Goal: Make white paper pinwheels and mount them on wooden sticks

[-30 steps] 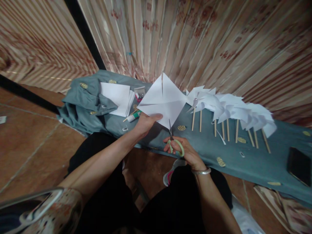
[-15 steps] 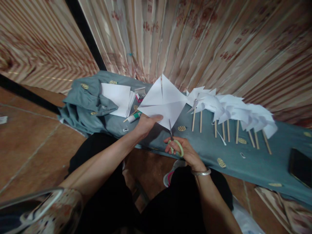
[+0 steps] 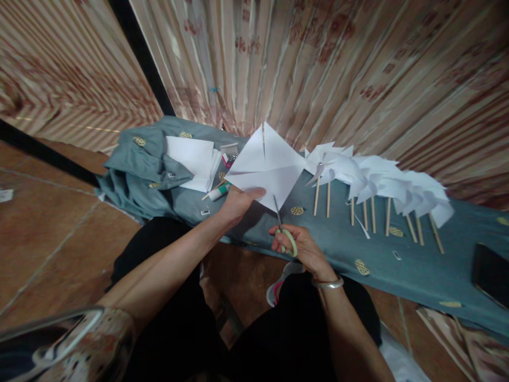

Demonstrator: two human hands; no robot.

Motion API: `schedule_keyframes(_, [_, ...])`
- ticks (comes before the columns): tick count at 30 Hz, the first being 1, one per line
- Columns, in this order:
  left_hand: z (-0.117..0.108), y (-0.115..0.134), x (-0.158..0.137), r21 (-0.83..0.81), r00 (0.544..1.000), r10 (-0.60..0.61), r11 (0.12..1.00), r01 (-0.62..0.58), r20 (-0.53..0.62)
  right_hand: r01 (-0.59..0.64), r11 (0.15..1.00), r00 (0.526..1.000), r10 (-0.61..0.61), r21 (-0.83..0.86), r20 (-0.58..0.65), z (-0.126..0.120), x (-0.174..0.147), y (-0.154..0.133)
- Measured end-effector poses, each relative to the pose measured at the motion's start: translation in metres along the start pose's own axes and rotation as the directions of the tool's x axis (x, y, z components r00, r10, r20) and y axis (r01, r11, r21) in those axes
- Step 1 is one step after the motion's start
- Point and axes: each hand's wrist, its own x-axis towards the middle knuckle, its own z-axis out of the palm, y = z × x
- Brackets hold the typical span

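Note:
My left hand [image 3: 242,203] pinches a square sheet of white paper [image 3: 278,178] near its lower left edge, thumb on top. The sheet is held corner-up, with slits running in from its top and left corners. In my right hand [image 3: 298,244] are scissors [image 3: 289,243] with pale green handles, fingers through the loops. Their blades lie at the sheet's bottom corner, on the line toward its middle. To the right, several white paper pinwheels [image 3: 374,178] on wooden sticks lie overlapping in a row.
A stack of white paper [image 3: 191,159] lies at the left on the grey-green cloth [image 3: 254,228]. Beside it are a white-and-green glue tube [image 3: 218,191] and a small open packet [image 3: 229,154]. A dark phone [image 3: 491,273] rests at the far right. A pleated curtain [image 3: 278,63] hangs behind.
The scissors' handles have come closer together in my right hand, with the blades still at the bottom corner. My left hand and the sheet have hardly moved.

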Motion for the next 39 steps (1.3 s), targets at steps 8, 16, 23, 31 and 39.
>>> schedule_keyframes(8, [0.000,0.001,-0.001,0.000,1.000,-0.012,1.000,0.012,0.000,0.021,1.000,1.000,-0.021,0.012,-0.010,0.000,0.002,0.002])
schedule_keyframes(16, [0.001,-0.003,-0.004,0.042,1.000,-0.003,0.999,0.002,0.030,0.003,1.000,1.000,-0.003,-0.011,-0.003,0.000,0.002,-0.001])
schedule_keyframes(23, [0.000,-0.004,-0.005,0.021,0.999,-0.008,1.000,0.007,0.031,-0.007,1.000,1.000,0.007,0.013,-0.019,0.001,0.003,0.000])
schedule_keyframes(31, [0.000,-0.004,-0.004,-0.001,0.999,-0.018,1.000,0.018,0.030,0.006,1.000,1.000,-0.006,0.009,-0.019,0.001,0.004,0.002])
schedule_keyframes(39, [0.003,-0.001,-0.011,0.024,0.996,-0.074,0.997,0.073,0.049,0.035,0.999,0.999,-0.035,-0.008,-0.033,0.001,0.004,0.002])
